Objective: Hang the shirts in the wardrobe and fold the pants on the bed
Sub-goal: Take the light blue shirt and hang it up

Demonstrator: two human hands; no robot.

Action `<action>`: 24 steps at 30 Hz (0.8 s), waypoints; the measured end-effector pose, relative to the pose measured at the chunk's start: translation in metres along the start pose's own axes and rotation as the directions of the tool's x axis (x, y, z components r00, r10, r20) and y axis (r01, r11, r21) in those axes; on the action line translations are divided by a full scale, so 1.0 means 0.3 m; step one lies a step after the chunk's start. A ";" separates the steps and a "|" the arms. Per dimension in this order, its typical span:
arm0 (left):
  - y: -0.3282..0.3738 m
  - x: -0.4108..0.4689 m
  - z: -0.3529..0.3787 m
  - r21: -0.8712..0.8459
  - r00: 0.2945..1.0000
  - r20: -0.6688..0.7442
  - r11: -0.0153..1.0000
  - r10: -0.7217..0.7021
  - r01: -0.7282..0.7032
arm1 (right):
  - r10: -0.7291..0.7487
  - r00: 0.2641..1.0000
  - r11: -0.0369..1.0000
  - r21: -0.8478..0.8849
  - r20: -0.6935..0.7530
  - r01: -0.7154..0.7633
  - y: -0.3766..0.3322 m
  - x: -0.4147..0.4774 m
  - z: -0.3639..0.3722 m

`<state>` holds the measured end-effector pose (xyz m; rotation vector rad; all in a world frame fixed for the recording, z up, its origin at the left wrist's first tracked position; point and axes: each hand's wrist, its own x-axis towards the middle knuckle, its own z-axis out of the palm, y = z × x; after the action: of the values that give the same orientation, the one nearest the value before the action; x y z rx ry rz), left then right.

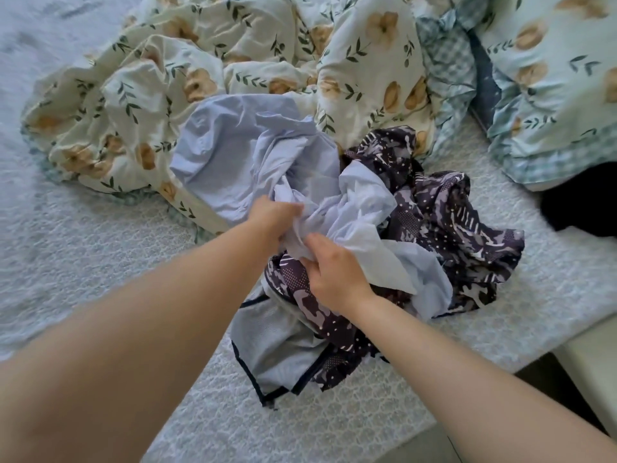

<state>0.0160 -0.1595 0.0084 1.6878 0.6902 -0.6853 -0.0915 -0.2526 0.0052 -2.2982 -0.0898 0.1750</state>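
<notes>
Light-blue shirt [240,155]: it lay crumpled on top of the clothes heap, on the near part of the bed [100,262], bunched up where I had hold of it.
Left hand [275,217]: fingers were curled into a fistful of the shirt's cloth near its middle.
Right hand [335,274]: it pinched a fold of the same cloth just beside the left hand, low on the heap.
Dark patterned garment [460,228]: it sat tangled under and to the right of the shirt, with a pale mesh lining showing at the near edge. I could not tell whether it was pants or a top.
Progress: by my reading the job had barely begun. Nothing looked hung, nothing looked folded, and the first shirt was only being pulled free of the heap. Both garments in view were left to do.
Containers: no wardrobe, hanger or basket was in view, so the bed alone held the clothes.
Floral duvet [167,78]: it lay rumpled behind the heap, touching the shirt's far edge.
Pillow [551,78]: it sat at the far right in matching print, with a black object [581,202] that I could not identify below it.
</notes>
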 end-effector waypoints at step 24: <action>-0.198 -0.533 -0.232 0.676 0.915 0.230 0.622 0.330 -0.394 | 0.546 0.791 0.828 0.322 -0.275 -0.459 -0.180 -0.314 -0.086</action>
<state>-0.1276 -0.0948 0.1039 2.4098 -0.0427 -0.7734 -0.1811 -0.2467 0.0716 -2.0233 0.7131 0.0328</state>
